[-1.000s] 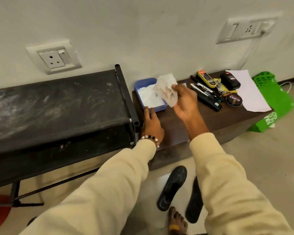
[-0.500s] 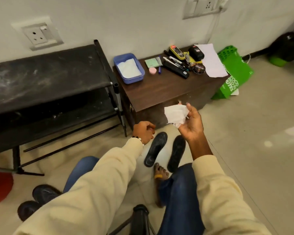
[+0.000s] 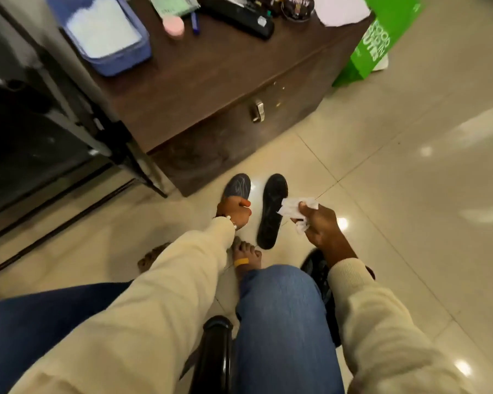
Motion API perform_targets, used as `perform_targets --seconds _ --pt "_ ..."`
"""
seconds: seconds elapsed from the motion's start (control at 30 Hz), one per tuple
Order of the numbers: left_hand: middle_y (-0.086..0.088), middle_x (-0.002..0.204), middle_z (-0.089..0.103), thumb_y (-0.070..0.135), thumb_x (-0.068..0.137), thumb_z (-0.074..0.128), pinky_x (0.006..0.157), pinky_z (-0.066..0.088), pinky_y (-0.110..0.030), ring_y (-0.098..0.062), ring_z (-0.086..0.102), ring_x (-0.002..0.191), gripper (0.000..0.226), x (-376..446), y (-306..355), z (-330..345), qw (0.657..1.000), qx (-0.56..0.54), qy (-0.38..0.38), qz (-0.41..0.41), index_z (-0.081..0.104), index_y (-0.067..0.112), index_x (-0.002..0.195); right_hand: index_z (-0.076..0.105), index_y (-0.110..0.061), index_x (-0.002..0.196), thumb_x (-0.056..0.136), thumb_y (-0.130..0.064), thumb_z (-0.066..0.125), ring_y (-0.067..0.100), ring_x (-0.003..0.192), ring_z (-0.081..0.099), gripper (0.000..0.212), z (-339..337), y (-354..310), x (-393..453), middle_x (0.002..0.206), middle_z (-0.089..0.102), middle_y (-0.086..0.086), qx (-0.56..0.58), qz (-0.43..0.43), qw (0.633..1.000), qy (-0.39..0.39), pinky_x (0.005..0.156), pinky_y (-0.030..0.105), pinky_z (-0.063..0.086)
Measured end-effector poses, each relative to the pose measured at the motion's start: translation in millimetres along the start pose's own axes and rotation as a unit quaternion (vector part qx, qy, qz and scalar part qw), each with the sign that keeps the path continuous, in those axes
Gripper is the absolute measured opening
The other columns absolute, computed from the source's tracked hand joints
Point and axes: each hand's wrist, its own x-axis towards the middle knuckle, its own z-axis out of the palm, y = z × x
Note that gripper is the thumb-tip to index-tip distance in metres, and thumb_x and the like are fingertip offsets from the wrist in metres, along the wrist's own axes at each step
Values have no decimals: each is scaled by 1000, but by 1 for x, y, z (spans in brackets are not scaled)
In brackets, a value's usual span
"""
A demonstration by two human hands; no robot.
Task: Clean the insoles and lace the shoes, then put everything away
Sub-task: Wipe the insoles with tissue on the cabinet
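Note:
Two dark insoles lie on the tiled floor in front of the brown chest. My left hand (image 3: 234,211) grips the left insole (image 3: 237,186) around its middle, fingers curled over it. The right insole (image 3: 271,210) lies flat beside it, untouched. My right hand (image 3: 319,223) pinches a crumpled white wipe (image 3: 295,207) just to the right of that insole, slightly above the floor. A black shoe (image 3: 316,265) shows partly under my right forearm.
The brown chest (image 3: 211,89) carries a blue tub of wipes (image 3: 104,32), a pink jar (image 3: 173,26), a black brush (image 3: 239,15) and a polish tin (image 3: 297,7). A black rack (image 3: 54,109) stands at left, a green bag (image 3: 376,41) at right. My bare foot (image 3: 245,257) rests near the insoles.
I pulled a wipe from the blue tub, sat back and leaned down. My left hand went down and took hold of the left insole; my right hand brought the wipe beside the right insole.

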Motion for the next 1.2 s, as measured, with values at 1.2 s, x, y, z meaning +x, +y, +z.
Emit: perform_targets --seconds 1.2 --pt "-40 115 54 -24 81 48 87 53 -50 -23 59 79 52 -13 46 5 990 -103 -78 64 56 -3 127 50 -1 71 95 -4 34 24 55 40 29 7 -9 -11 66 47 19 -16 43 999 -3 51 21 32"
